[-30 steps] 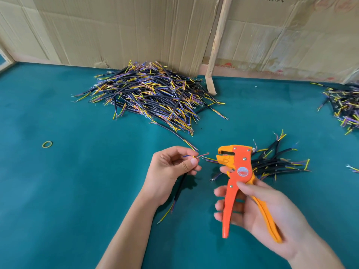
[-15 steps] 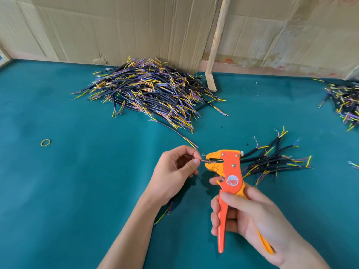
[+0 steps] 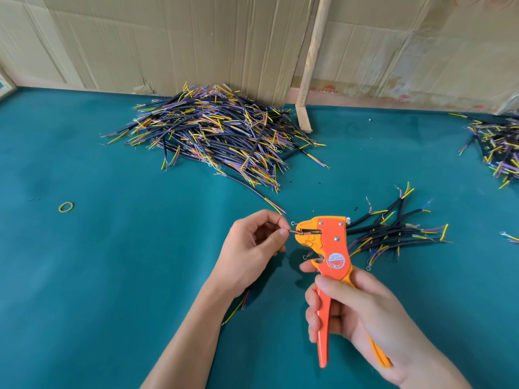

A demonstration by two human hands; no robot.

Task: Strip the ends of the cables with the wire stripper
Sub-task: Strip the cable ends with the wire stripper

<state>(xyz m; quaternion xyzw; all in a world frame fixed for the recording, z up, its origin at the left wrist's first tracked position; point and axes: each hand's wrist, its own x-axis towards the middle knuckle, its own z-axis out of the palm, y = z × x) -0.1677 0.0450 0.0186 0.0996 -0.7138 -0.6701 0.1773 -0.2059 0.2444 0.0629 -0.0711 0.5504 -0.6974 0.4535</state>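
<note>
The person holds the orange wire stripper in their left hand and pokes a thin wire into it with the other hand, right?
Not quite. The head view shows the orange wire stripper in the right hand. The left hand pinches the thin wire and feeds it into the tool's mouth.

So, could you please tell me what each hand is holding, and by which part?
The left hand pinches a thin wire near its end, feeding it into the wire stripper. The right hand grips the stripper by its handles.
</note>
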